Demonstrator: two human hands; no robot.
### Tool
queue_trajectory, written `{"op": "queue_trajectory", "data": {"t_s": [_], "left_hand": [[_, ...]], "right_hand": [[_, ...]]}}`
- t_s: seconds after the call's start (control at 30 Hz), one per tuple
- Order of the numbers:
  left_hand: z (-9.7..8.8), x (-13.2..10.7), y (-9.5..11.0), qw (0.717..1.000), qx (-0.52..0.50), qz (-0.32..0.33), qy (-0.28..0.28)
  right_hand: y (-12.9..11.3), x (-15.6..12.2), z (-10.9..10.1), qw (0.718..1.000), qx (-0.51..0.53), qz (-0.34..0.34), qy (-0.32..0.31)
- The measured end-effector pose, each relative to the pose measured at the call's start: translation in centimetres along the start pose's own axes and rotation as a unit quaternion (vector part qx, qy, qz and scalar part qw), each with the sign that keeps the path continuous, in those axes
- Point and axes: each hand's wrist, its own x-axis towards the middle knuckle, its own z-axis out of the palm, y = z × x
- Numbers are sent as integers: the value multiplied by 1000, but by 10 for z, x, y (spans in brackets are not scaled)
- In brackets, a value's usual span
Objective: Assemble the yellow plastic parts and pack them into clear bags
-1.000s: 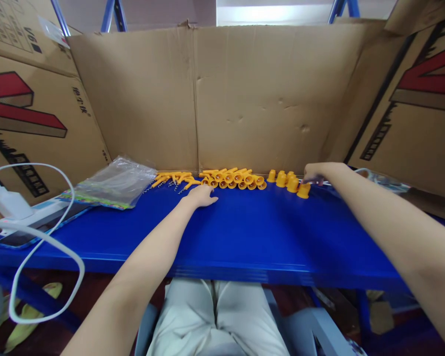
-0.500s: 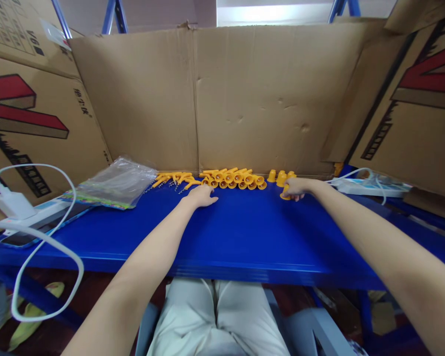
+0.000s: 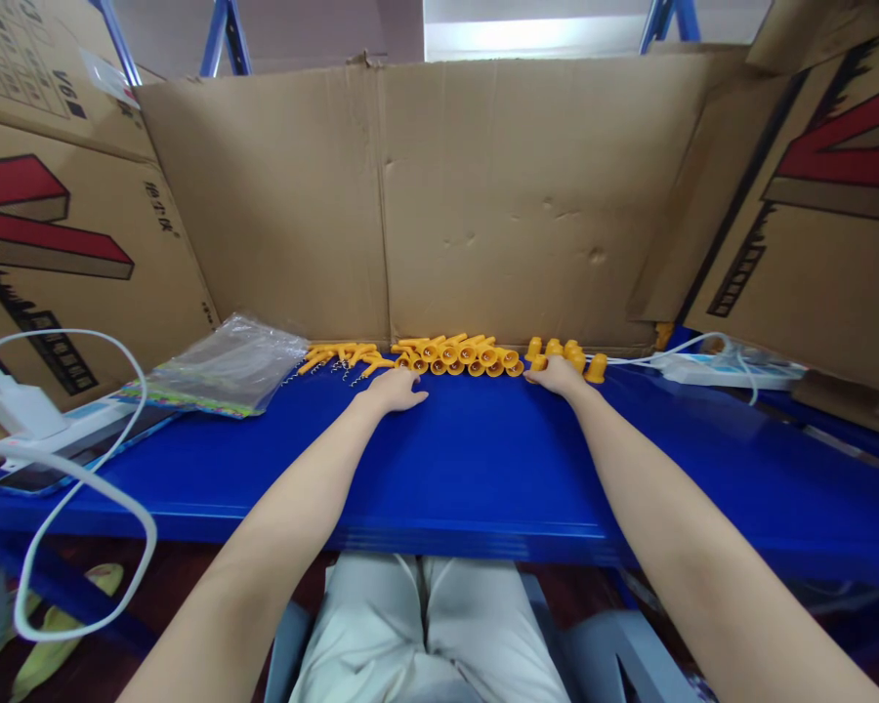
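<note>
My left hand rests on the blue table with its thumb spread and nothing visible in it. Right beyond it are yellow pieces with spiral metal wires, and a stacked row of yellow bell-shaped cups with stems, their mouths facing me. My right hand has its fingers closed around a small yellow cup at the right end of that row; the fingertips are partly hidden. Behind it stand several more upside-down yellow cups, and one yellow cup stands to the right of my wrist.
A cardboard panel walls the back of the blue table, with printed boxes on both sides. A clear plastic bag lies at left. Power strips and a white cable lie near both ends.
My right hand has moved left towards the row of cups. The cup it held before now appears to stand to the right of my wrist. My left hand has hardly moved.
</note>
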Motion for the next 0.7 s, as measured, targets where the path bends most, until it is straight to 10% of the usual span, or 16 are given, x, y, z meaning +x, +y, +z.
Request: {"op": "queue_trajectory", "data": {"t_s": [0.2,0.43,0.7], "left_hand": [[-4,0,-2,1000,-9,-24,10],[-9,-6,-28,960,23,-247,129],[2,-4,-44,950,-10,-297,97]], "right_hand": [[3,0,2,998,66,24,-1],[7,1,4,997,81,17,2],[2,-3,1,997,71,18,7]]}}
